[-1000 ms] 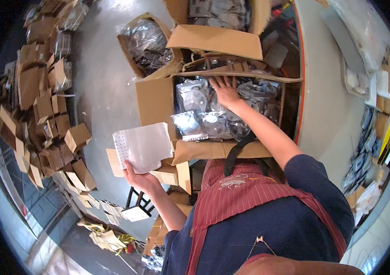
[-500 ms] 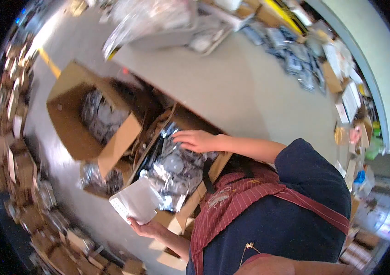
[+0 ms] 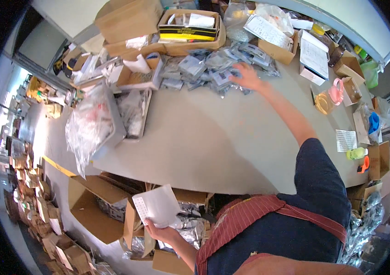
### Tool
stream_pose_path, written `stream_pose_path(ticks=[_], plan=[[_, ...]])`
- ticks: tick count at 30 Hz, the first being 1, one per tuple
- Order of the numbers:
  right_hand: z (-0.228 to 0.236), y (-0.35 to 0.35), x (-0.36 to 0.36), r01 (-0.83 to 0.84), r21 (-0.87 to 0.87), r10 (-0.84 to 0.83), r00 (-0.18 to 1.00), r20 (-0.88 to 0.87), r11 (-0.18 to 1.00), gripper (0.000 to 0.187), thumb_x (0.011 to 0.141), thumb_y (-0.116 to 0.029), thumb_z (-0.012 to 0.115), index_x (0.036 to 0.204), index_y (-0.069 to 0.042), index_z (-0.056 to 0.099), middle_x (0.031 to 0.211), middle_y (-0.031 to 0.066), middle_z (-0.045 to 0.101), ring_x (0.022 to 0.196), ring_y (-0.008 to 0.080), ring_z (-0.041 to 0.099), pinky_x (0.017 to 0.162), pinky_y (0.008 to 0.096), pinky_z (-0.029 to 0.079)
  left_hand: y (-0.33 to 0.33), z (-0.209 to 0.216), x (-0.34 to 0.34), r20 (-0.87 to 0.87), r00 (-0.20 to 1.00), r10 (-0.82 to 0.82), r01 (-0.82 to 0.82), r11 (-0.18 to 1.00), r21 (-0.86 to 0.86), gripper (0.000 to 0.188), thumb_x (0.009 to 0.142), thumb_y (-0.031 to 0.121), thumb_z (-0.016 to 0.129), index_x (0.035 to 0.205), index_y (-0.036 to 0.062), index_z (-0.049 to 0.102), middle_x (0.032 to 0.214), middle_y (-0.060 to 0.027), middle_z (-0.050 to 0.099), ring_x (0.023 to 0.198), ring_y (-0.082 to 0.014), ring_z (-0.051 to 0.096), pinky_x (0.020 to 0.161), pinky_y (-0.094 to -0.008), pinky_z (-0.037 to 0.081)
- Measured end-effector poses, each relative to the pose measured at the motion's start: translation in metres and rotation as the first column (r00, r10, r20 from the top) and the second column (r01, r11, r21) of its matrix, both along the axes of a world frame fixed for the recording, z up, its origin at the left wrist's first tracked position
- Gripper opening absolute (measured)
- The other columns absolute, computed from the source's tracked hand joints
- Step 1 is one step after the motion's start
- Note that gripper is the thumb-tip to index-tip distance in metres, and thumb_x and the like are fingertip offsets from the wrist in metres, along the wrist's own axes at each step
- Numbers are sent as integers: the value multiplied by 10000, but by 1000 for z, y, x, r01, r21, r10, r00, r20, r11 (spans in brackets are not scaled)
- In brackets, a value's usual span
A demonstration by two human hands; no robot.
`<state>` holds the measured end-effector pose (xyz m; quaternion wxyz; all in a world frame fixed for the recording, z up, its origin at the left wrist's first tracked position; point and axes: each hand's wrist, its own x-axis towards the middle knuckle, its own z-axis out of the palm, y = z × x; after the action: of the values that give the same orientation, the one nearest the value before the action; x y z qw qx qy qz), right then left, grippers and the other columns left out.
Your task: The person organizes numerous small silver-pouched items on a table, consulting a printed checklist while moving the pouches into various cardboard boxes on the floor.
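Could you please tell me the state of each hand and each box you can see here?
Left hand: shut on white pouch.
Right hand: open, flat on silver packets.
Floor box: open, flaps out.
Table box: open, filled.
Clear bag: slumped over table edge.

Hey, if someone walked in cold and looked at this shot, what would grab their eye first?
Probably the right hand stretched far across the grey table onto a heap of silvery plastic packets near its far edge. Next, the left hand down low, holding a white sheet above an open cardboard box on the floor with more shiny packets inside. A crumpled clear plastic bag hangs over the table's left edge.
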<state>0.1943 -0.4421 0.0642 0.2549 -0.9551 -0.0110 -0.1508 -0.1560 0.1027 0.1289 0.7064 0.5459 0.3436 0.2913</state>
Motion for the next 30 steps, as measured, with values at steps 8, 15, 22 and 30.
stream_pose_path(ticks=[8, 15, 22, 30], plan=[[79, -59, 122, 86, -40, -95, 912, -399, 996, 895, 738, -819, 585, 1446, -278, 498, 1562, 119, 358, 1472, 442, 183, 1058, 794, 110, -32, 16, 5, 39, 999, 27, -27, 1000, 4, 465, 976, 341, 589, 1189, -71, 568, 1158, -187, 614, 1021, -294, 622, 836, -443, 539], [-17, 1, 52, 109, -98, -124, 978, -169, 989, 832, 756, -817, 529, 1364, -254, 607, 1544, 110, 393, 1496, 397, 163, 1082, 788, -44, -56, 29, 47, 7, 996, -93, 92, 995, 48, 390, 972, 308, 583, 1139, -44, 598, 1140, -171, 623, 983, -279, 634, 820, -420, 545], [-29, 44, -100, -109, -156, 116, 993, 33, 982, 733, 800, -754, 547, 1314, -240, 640, 1491, 76, 468, 1483, 366, 229, 1124, 748, -14, -68, 17, 94, 57, 942, -330, 334, 936, -109, 371, 985, 250, 585, 1236, -22, 556, 1195, -175, 600, 1064, -294, 606, 863, -457, 542], [-2, 69, -211, -507, -304, 544, 837, 47, 806, 511, 863, -459, 656, 1297, -193, 615, 1512, 132, 418, 1460, 341, 286, 1166, 681, 81, -47, 31, 76, 101, 940, -326, 336, 936, -107, 401, 991, 262, 599, 1295, 9, 531, 1249, -145, 589, 1116, -279, 582, 900, -446, 510]])
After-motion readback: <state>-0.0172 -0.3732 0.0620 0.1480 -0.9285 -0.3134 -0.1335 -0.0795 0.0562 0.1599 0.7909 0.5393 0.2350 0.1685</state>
